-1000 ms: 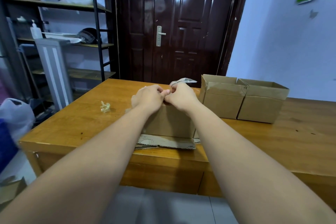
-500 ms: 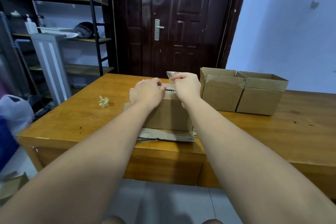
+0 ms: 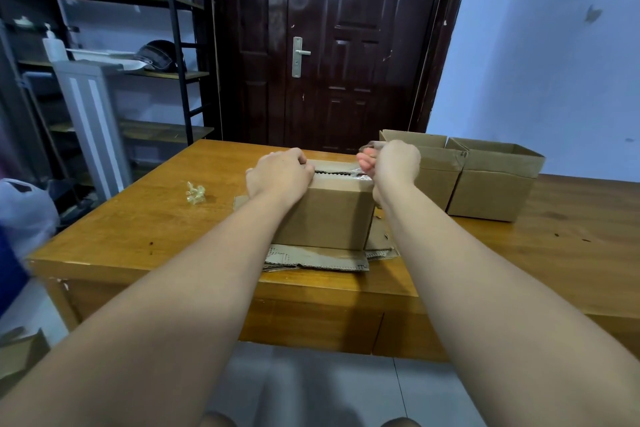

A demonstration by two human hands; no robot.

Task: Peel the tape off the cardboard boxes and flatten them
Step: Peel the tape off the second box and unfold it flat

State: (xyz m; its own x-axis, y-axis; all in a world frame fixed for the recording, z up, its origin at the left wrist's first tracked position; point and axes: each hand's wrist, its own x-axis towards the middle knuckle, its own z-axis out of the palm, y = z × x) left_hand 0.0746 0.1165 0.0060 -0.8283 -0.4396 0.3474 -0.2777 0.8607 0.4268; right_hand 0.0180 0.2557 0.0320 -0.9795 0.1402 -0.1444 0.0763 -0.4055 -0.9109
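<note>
Working left to right across the table (image 3: 138, 239): a crumpled wad (image 3: 196, 191) of clear tape lies apart from the work area, which suggests one strip is already off. At the table's centre a closed box (image 3: 325, 215) stands on flattened cardboard (image 3: 311, 258), so at least one box appears finished. The left hand (image 3: 278, 173) is closed on the box's top left edge, pressing it steady. The top seam shows dark and open between the hands. The right hand (image 3: 393, 159) is pinched shut on a strip of tape (image 3: 360, 174) at the seam's right end; the strip is partly lifted. Two open boxes (image 3: 485, 180) stand side by side at the right, upright and not yet flattened; whether tape remains on them cannot be told.

Judgement: the task is roughly at its midpoint, with this box to finish peeling and flatten, and then two more.

Compared with the frame half a second ago, the right hand sits further right and the hands are wider apart, exposing more of the seam.
</note>
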